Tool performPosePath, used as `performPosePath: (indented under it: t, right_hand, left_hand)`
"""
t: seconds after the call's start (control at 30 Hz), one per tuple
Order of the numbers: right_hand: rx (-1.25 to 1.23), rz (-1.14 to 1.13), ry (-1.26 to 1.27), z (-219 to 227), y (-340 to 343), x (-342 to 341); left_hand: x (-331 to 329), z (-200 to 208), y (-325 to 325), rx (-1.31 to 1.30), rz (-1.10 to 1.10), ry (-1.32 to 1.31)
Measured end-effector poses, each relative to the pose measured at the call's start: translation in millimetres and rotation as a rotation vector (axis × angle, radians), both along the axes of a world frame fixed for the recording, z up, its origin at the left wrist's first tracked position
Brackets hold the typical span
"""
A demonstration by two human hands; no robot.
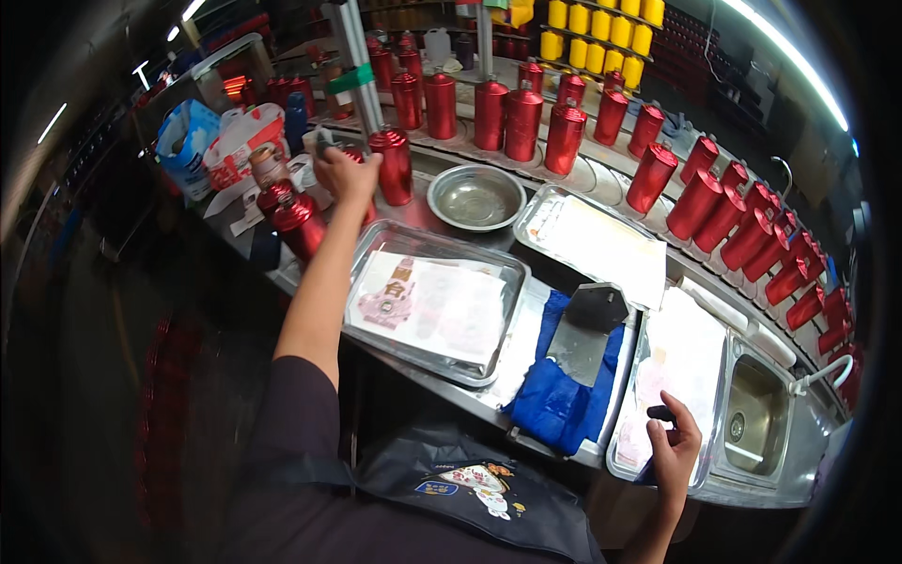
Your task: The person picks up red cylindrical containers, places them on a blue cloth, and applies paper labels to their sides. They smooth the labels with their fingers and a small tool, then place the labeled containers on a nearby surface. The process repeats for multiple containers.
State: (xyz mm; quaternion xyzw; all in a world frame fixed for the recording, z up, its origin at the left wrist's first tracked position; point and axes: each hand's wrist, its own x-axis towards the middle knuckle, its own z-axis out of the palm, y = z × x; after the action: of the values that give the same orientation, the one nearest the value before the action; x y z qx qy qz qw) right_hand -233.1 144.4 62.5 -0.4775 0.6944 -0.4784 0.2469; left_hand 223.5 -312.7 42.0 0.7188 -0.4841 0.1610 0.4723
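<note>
My left hand reaches out at the far left of the bench. Its thumb and fingers close around the upper part of a shiny red bottle, mostly hidden behind the hand and wrist. Something pale shows at its fingertips, too small to name. Close by stand another red bottle on the right and a red bottle on the left. My right hand hovers over a tray with printed sheets at the right. Its thumb and index finger curl toward each other, with a small black piece at the fingertips.
A metal tray holds wet printed labels, beside a bowl of water and another tray. A metal stand rests on blue cloth. The sink is far right; many red bottles line the curved conveyor behind.
</note>
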Motion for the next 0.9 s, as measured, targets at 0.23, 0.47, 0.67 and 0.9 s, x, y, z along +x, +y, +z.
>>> performPosePath:
  t: [0.23,0.47,0.67,0.9]
  right_hand:
    - [0.026,-0.071,-0.113,-30.8,-18.7,-29.1]
    - [0.054,0.059,-0.097,-31.7,-43.0,-15.4]
    - [-0.136,0.273,0.199,-11.6,-81.7,29.1]
    - [-0.295,0.366,0.431,-30.1,-58.6,59.9]
  left_hand:
    - [31.6,-24.0,-17.3,0.054,0.048,0.089]
    - [-13.8,27.0,62.9,-0.21,-0.302,-0.075]
    - [-104.0,98.1,182.5,0.155,-1.222,0.691]
    - [-239.3,39.1,234.4,0.88,-1.466,1.171]
